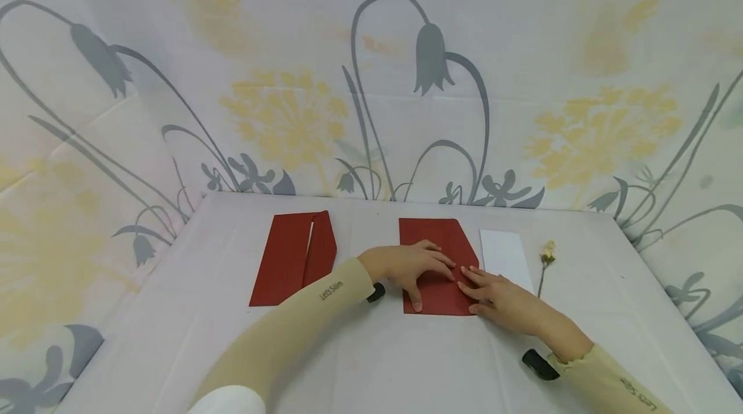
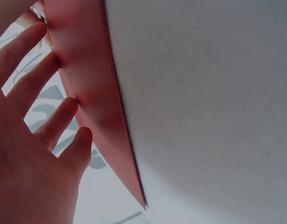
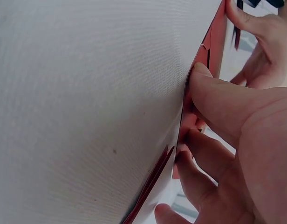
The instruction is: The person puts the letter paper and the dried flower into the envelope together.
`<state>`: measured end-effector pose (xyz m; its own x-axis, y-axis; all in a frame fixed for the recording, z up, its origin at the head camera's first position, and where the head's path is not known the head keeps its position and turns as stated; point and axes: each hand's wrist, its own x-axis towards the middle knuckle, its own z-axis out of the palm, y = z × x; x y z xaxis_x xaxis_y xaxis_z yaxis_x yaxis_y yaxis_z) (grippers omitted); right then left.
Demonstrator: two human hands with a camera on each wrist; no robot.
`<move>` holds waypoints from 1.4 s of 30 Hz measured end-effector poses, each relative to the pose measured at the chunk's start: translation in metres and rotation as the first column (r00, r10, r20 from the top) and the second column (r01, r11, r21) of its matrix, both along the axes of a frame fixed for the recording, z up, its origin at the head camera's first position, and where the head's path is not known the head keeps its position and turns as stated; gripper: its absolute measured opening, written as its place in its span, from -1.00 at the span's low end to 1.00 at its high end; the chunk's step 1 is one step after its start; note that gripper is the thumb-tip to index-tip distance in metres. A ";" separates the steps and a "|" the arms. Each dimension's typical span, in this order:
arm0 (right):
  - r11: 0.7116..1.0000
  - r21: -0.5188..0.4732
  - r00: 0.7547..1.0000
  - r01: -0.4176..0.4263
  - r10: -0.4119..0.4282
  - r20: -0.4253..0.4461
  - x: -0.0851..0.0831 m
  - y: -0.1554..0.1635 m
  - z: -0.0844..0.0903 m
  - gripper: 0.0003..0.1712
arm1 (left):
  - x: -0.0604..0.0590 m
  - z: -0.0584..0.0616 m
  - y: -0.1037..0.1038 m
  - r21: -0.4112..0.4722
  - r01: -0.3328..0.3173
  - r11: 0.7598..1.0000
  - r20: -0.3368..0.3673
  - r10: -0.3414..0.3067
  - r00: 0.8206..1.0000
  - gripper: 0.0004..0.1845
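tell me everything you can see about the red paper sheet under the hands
The red paper sheet is a dark red, matte piece lying flat on the white table, right of centre. Its far right corner is cut or folded at a slant. The left hand presses it with spread straight fingers; the right hand touches its right edge. A white paper strip lies just beside it.

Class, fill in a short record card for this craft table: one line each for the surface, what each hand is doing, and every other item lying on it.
Surface: white table, floral cloth backdrop behind
Left hand: fingers straight, pressing flat on the red paper
Right hand: fingers extended, pressing the same sheet at its right edge
Red paper: lies flat, top right corner folded in
Second red sheet: to the left, partly folded, untouched
White paper strip: right of the red paper
Small dried flower: right of the strip
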<state>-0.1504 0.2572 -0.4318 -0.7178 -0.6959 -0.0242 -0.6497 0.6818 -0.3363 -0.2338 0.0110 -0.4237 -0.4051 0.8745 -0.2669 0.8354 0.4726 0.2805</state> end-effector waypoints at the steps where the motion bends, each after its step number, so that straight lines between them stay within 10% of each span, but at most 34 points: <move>1: 1.000 -0.002 1.000 0.000 0.000 -0.003 0.000 0.000 0.000 -0.48 | 0.000 0.000 0.000 0.003 0.002 1.000 -0.005 -0.002 1.000 -0.15; 42: 0.997 -0.055 0.995 0.046 -0.041 0.086 -0.001 0.004 -0.002 -0.48 | 0.022 0.000 0.005 0.001 -0.099 0.995 -0.210 0.097 0.973 -0.02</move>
<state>-0.1514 0.2614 -0.4335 -0.7447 -0.6657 -0.0476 -0.5870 0.6872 -0.4280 -0.2121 0.0162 -0.4240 -0.5365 0.8255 -0.1754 0.8246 0.5570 0.0991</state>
